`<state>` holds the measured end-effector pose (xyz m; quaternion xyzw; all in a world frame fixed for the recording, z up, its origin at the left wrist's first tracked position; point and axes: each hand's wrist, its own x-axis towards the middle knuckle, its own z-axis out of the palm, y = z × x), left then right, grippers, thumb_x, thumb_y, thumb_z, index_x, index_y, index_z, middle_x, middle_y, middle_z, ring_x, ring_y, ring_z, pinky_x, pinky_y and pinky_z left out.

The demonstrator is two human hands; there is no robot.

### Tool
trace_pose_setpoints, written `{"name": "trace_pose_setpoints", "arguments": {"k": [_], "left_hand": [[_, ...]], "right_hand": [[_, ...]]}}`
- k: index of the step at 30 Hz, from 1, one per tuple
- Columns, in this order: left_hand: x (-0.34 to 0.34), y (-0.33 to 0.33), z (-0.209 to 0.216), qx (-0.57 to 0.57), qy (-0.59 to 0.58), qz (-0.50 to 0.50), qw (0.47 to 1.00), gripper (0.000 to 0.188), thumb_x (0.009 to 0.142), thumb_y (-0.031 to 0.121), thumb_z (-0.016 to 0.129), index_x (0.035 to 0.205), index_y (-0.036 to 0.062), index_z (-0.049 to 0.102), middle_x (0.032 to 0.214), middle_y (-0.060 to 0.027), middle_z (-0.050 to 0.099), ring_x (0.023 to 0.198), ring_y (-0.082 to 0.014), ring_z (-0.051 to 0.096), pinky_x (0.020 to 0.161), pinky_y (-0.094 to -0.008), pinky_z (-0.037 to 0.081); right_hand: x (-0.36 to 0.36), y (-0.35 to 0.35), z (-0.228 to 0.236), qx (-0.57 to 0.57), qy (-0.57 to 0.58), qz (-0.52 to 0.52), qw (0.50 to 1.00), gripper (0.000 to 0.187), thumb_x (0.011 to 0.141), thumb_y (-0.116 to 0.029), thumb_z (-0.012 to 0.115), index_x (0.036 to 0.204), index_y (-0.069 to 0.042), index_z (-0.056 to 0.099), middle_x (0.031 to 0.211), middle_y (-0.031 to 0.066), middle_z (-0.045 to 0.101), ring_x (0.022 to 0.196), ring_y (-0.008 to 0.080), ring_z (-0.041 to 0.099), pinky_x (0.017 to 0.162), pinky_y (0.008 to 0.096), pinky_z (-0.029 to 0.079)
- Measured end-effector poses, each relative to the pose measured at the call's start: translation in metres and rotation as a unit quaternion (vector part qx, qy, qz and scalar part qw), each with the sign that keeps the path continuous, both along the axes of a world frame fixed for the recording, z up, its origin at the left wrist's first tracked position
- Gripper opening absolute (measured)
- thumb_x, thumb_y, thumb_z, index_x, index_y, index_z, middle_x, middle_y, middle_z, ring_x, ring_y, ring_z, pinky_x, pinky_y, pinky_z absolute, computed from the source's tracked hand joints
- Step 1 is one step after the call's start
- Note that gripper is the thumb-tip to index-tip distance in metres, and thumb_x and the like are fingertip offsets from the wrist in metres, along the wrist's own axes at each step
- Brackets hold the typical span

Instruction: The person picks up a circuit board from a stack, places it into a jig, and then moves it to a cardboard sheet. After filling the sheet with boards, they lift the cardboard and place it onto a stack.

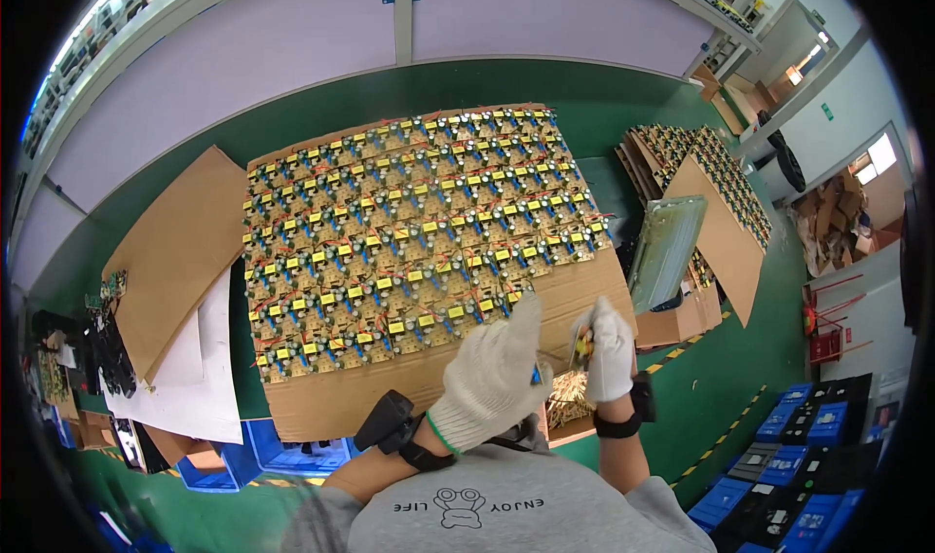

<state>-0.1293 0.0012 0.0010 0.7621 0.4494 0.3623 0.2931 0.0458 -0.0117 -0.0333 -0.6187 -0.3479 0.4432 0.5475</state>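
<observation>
Fabric-gloved right grip (611,350) around small, irregular, multicoloured piece (582,347)

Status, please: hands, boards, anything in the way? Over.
Left hand: grip unclear. Right hand holding blurred small piece. Circuit boards in rows on cardboard; left hand hiding part of it.

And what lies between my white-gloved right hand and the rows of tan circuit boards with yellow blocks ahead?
In the head view, a bare strip of brown cardboard separates your right hand from the rows of circuit boards.
</observation>
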Motion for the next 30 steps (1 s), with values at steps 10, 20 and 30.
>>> {"name": "trace_pose_setpoints", "arguments": {"k": [10,20,30], "left_hand": [[0.060,0.045,0.008,0.158,0.237,-0.006,0.959,0.102,0.045,0.033,0.085,0.134,0.0064,0.043,0.119,-0.0100,0.051,0.104,-0.0273,0.050,0.083,-0.0398,0.041],[0.064,0.033,-0.016,0.122,0.242,0.085,0.959,0.054,0.054,0.035,0.083,0.100,0.0173,0.062,0.128,-0.0103,0.047,0.123,-0.0367,0.037,0.100,-0.0548,0.030],[0.058,0.022,-0.023,0.150,0.259,0.195,0.934,0.047,0.056,0.039,0.080,0.094,0.0180,0.063,0.127,-0.0106,0.048,0.120,-0.0375,0.038,0.099,-0.0555,0.030]], "right_hand": [[0.060,0.062,-0.009,0.112,-0.585,0.116,0.795,0.031,0.085,-0.033,0.063,0.100,-0.006,0.060,0.090,0.0170,0.060,0.080,0.0383,0.057,0.068,0.0468,0.044],[0.103,0.066,0.018,0.146,-0.566,0.345,0.734,0.076,0.056,-0.047,0.082,0.118,-0.011,0.055,0.092,0.0075,0.057,0.085,0.0283,0.053,0.075,0.0396,0.039],[0.094,0.085,0.010,0.178,-0.513,0.404,0.736,0.062,0.056,-0.034,0.084,0.109,-0.014,0.059,0.092,0.0036,0.059,0.085,0.0250,0.053,0.078,0.0364,0.038]]}}
